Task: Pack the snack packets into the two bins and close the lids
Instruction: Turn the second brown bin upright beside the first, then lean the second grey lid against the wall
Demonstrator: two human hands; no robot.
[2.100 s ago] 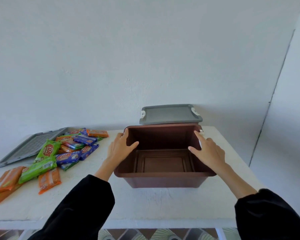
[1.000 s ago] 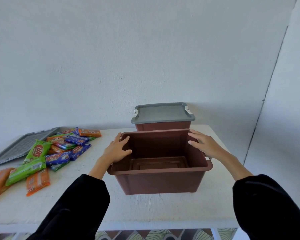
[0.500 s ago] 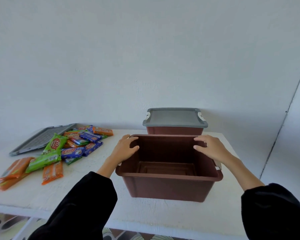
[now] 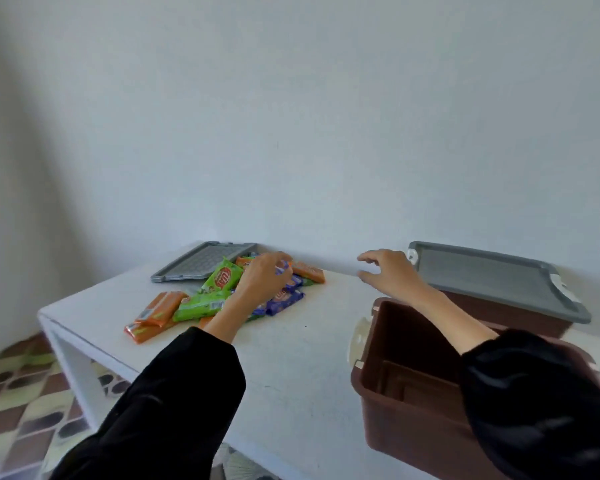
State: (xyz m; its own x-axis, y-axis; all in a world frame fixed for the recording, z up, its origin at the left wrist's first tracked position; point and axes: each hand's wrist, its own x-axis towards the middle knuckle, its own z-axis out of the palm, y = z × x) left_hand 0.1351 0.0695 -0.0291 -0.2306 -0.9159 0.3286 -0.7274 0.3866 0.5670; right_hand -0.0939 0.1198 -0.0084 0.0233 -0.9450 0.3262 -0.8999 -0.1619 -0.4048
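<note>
Several snack packets lie in a heap at the table's far left: green ones (image 4: 222, 277), orange ones (image 4: 156, 313) and blue ones (image 4: 284, 301). My left hand (image 4: 262, 278) is on top of the heap, its fingertips pinching a blue packet. My right hand (image 4: 392, 275) hovers above the table with fingers spread, holding nothing, between the heap and the bins. An open brown bin (image 4: 406, 438) stands at the near right, empty inside, with my right sleeve across it. Behind it a second brown bin (image 4: 506, 313) carries a grey lid (image 4: 492, 278).
A loose grey lid (image 4: 201, 263) lies flat at the back of the white table (image 4: 291, 358), just behind the packets. A plain wall stands close behind the table. The table's left edge drops to a patterned tiled floor (image 4: 21, 393).
Both hands have left the open bin's rim. My left hand reached left onto the packet heap and my right hand rose over the table. The view swung left.
</note>
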